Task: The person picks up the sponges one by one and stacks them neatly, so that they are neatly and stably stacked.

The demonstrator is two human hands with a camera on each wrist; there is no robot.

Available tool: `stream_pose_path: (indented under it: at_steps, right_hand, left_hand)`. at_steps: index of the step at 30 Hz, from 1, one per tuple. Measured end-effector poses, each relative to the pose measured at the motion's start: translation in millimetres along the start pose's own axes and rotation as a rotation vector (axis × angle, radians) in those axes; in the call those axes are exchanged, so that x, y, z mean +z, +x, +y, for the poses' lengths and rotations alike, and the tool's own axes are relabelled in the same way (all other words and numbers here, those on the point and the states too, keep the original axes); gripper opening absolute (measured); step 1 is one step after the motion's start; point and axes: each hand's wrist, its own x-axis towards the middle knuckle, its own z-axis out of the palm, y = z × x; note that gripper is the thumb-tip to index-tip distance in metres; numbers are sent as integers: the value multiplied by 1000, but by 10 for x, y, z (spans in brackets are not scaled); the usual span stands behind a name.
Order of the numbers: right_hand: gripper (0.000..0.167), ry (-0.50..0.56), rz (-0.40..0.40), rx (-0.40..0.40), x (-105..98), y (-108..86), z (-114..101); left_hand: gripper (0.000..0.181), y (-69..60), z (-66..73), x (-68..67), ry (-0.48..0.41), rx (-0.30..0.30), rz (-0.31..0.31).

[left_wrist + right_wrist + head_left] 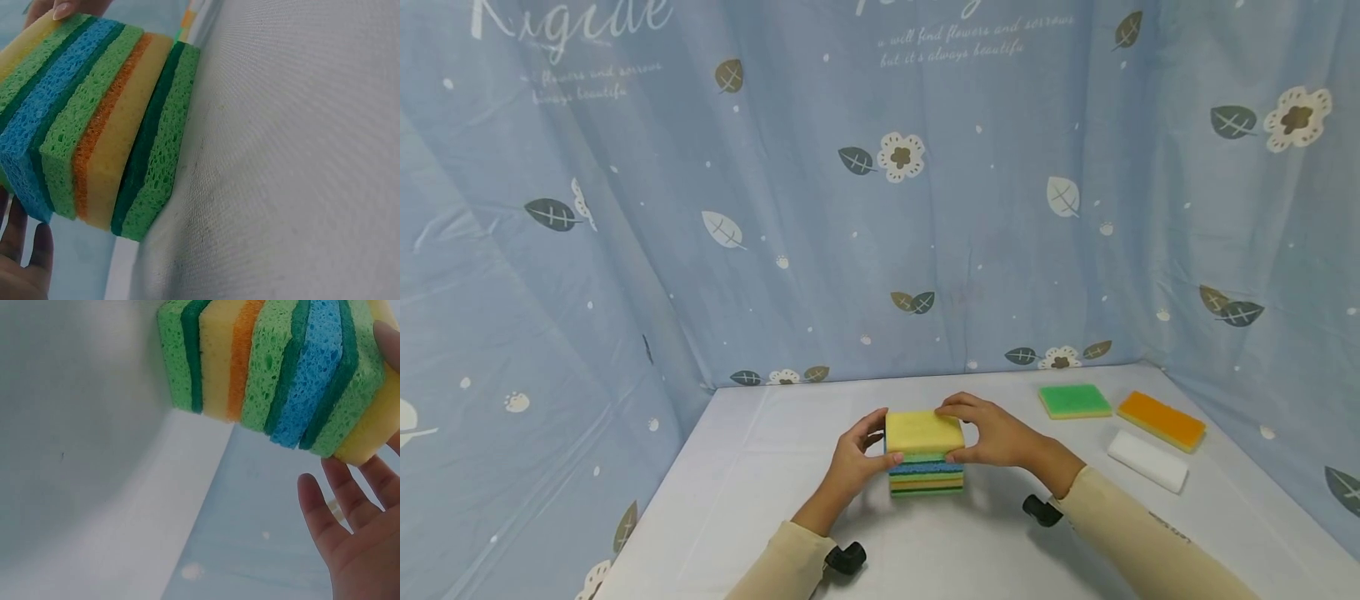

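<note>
A stack of sponges [926, 481] in green, blue, orange and yellow stands on the white table, with a yellow sponge [923, 432] on top. At the stack's left side, my left hand [852, 457] holds the top sponge, thumb at the near edge and fingers towards the back. My right hand [992, 429] grips its right side, thumb on the near corner and fingers over the far part. The left wrist view shows the layers, a blue sponge [59, 81] among them, nearly in line. In the right wrist view, some fingers [350, 500] reach past the stack's far side.
Right of the stack lie a green sponge [1075, 401], an orange sponge [1162, 420] with a yellow underside, and a white block [1147, 461]. A blue patterned curtain [880, 233] hangs behind and beside the white table [760, 483].
</note>
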Motion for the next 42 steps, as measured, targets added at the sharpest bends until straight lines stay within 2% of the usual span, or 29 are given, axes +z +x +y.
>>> stream_pose_path:
  at_steps: [9, 24, 31, 35, 42]
  right_hand:
    - [83, 39, -13, 31, -83, -185, 70]
    - [65, -62, 4, 177, -230, -698, 411]
    - [62, -107, 30, 228, -326, -809, 687]
    - [62, -142, 18, 283, -382, -813, 924]
    - [60, -230, 0, 327, -525, -799, 1249]
  left_hand:
    - [74, -15, -65, 0, -40, -15, -12]
    - [73, 13, -72, -16, -25, 11, -2]
    - [75, 79, -330, -45, -19, 37, 18]
    - [73, 79, -357, -48, -17, 38, 34]
    - [72, 60, -353, -29, -18, 57, 28]
